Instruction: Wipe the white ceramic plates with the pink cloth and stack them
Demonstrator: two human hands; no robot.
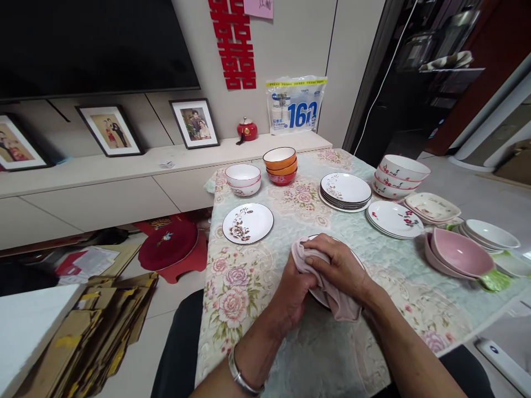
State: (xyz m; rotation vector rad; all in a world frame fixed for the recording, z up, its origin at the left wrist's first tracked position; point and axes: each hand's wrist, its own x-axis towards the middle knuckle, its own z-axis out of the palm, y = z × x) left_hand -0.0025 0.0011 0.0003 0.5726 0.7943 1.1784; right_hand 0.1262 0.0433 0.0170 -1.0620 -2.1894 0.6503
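- The right hand's fingers (321, 253) bend over a bunched pink cloth (342, 301), grasping it at the centre of the frame.
- The left hand (296, 284) closes on the cloth from the left; its fingertips are mostly covered, so their exact grip cannot be told.
- The right hand (346, 268) lies palm down, back upward, touching the cloth, its knuckles toward the upper left.
- Both wrists converge: the left forearm (259, 348) slants up and right from the bottom edge, a silver bangle (240, 378) around it; the right forearm (404, 340) slants up and left from the lower right.
- Under the hands and cloth is a dark-rimmed white plate (355, 258), partly hidden.
- Left of the hands, a brown-flowered plate (255, 224) lies flat on the floral tablecloth (234, 304).
- Beyond them, at upper centre, stand orange and red bowls (281, 164) beside white bowls (243, 178).
- Toward the right are stacked plates (350, 188) and pink bowls (462, 254).
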